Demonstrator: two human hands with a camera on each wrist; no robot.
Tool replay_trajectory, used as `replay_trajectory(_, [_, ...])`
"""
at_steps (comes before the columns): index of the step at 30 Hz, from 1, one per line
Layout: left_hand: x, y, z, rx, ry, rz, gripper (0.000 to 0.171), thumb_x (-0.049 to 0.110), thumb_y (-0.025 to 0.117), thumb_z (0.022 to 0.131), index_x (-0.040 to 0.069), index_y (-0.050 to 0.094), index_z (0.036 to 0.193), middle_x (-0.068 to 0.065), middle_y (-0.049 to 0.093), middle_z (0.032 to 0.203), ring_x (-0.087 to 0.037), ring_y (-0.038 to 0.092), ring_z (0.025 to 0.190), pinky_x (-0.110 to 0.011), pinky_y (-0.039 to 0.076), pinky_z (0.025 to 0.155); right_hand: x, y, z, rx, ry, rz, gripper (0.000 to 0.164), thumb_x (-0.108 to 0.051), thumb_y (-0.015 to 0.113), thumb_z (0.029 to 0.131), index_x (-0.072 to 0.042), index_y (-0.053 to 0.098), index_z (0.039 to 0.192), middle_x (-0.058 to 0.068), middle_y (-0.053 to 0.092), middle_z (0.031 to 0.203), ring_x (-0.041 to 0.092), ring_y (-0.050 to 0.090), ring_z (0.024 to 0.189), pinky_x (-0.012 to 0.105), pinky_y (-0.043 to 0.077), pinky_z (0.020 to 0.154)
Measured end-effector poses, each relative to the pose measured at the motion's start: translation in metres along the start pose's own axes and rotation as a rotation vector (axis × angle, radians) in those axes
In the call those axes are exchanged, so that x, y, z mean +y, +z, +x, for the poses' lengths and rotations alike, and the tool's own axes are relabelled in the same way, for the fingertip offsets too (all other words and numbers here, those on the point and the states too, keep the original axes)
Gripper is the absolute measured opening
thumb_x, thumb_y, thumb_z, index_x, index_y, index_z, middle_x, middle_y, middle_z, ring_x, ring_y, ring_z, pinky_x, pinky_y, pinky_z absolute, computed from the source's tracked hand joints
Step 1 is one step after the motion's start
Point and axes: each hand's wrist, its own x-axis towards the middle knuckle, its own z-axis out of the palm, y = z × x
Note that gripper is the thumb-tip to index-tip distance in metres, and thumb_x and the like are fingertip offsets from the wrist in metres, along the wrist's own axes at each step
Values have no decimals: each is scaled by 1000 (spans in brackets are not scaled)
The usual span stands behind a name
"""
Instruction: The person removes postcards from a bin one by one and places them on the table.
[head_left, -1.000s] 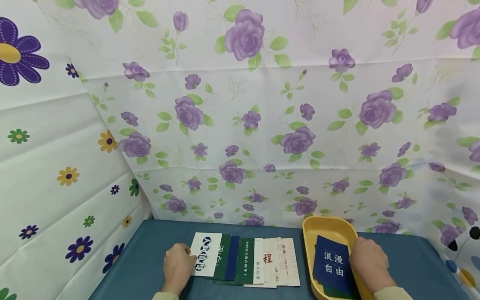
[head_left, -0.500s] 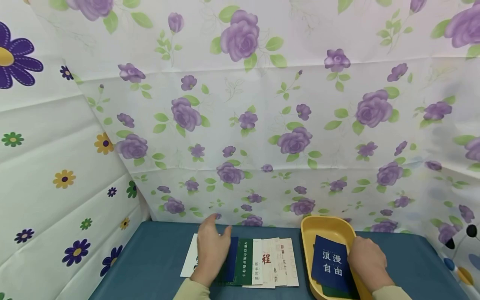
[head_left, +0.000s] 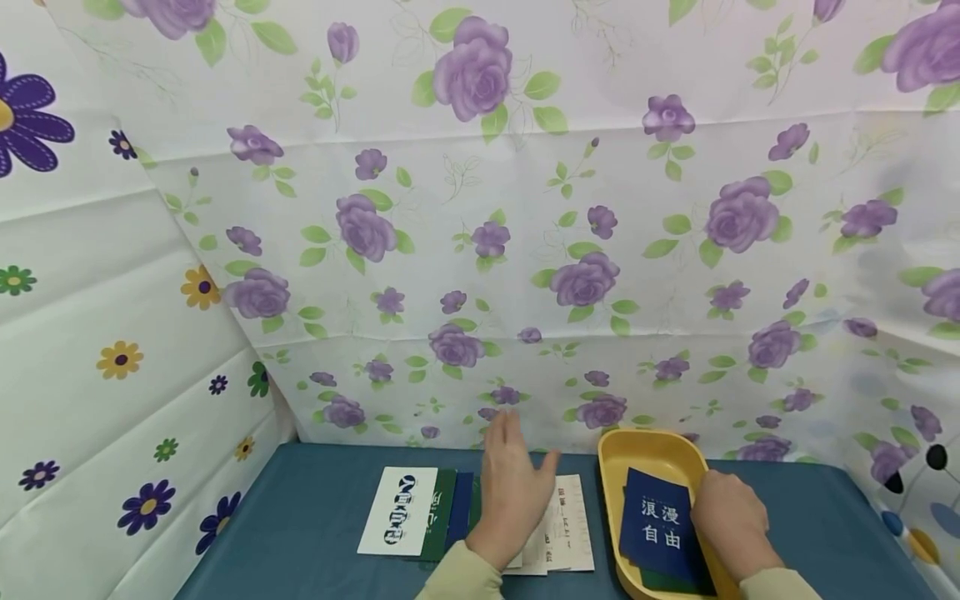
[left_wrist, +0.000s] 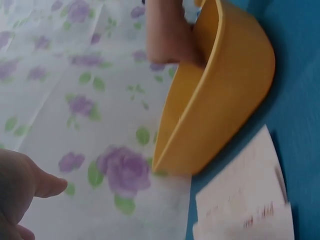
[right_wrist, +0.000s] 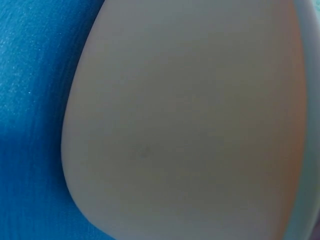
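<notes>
My left hand (head_left: 512, 492) is over the row of cards, its fingers straight and thumb spread, holding nothing. It hides the middle of the row. The cards overlap: a white card (head_left: 397, 510) with dark lettering at the left end, then a green card (head_left: 438, 517) and a blue one (head_left: 460, 508), with cream cards (head_left: 572, 525) at the right. My right hand (head_left: 727, 521) grips the right rim of a yellow plastic bin (head_left: 617, 446). Inside the bin a dark blue card (head_left: 660, 525) with white characters lies over a green one (head_left: 660, 581).
Everything stands on a blue-green tabletop (head_left: 300, 517). A white cloth (head_left: 420, 275) with purple roses hangs right behind its back edge. Another flowered cloth (head_left: 90, 433) closes off the left side. The right wrist view is mostly filled by blurred skin.
My left hand has left the white card's edge and moved right across the row, its fingers straightening. My right hand stays at the bin's rim.
</notes>
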Motion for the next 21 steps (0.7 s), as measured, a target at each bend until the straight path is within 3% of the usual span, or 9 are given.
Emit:
replay_trajectory(7, [27, 21, -7, -113, 1, -35, 85, 48, 66, 83, 7, 27, 146, -16, 26, 151, -30, 26, 140, -47, 37, 105, 0, 0, -1, 3, -5, 5, 26, -11, 60, 85, 12, 59, 99, 23, 62, 78, 35, 60, 64, 52, 47, 49])
replay_trajectory(21, [59, 61, -26, -207, 122, 37, 79, 50, 65, 82, 13, 32, 144, -9, 31, 150, -27, 27, 140, -47, 33, 108, -1, -1, -2, 11, -9, -3, 24, -9, 59, 84, 12, 60, 97, 23, 63, 78, 35, 62, 65, 54, 48, 52])
